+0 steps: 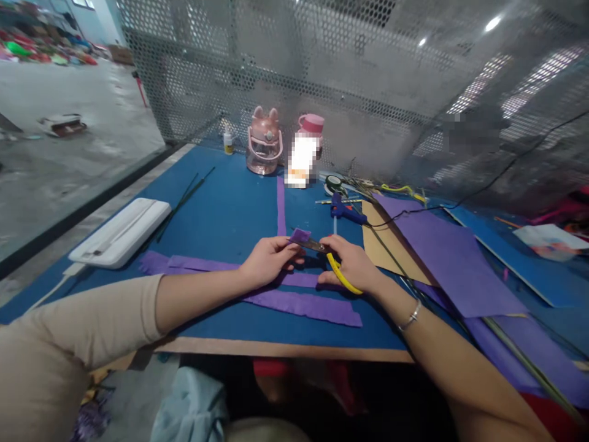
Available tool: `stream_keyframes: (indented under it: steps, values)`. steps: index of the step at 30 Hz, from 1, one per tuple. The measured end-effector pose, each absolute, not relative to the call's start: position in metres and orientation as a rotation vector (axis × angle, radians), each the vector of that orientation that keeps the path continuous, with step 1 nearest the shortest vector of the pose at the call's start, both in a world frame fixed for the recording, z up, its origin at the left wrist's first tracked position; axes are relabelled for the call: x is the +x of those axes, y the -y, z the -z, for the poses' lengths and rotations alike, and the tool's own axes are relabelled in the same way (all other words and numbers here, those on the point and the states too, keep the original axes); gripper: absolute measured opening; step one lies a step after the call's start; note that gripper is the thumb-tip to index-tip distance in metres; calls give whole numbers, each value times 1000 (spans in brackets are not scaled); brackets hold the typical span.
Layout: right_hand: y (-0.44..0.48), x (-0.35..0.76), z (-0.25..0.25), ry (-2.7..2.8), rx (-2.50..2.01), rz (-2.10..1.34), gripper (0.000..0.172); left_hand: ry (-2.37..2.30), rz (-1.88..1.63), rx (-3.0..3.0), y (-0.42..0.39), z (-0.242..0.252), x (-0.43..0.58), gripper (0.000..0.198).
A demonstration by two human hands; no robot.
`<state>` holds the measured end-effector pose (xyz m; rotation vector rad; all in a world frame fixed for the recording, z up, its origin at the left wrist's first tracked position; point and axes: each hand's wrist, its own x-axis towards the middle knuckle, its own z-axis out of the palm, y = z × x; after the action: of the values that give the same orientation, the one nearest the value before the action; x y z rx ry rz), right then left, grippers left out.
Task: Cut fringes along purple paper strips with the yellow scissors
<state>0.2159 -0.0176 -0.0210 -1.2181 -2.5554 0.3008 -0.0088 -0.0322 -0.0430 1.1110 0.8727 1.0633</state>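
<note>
My left hand (269,261) pinches a small piece of purple paper (301,235) above the middle of the table. In my right hand (352,264) is a pair of scissors (341,274) with yellow handles; the blades reach left to the purple piece. Whether the blades are cutting into it I cannot tell. Below my hands lie long purple strips (306,305), partly hidden by my left forearm. Another narrow purple strip (281,205) runs away from me towards the back of the table.
On the blue table (221,215) stand a pink-lidded bottle (264,144), a small white bottle (228,141) and a white power bank (120,233). A blue glue gun (345,210) with a cord lies beyond my right hand. Purple sheets (455,264) are stacked at right. Perforated metal panels (193,92) stand behind.
</note>
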Motion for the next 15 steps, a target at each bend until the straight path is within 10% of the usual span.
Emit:
stream_keyframes:
  steps: [15]
  values:
    - [16, 218, 25, 2528, -1087, -348, 67, -882, -1083, 1276, 35, 43, -11, 29]
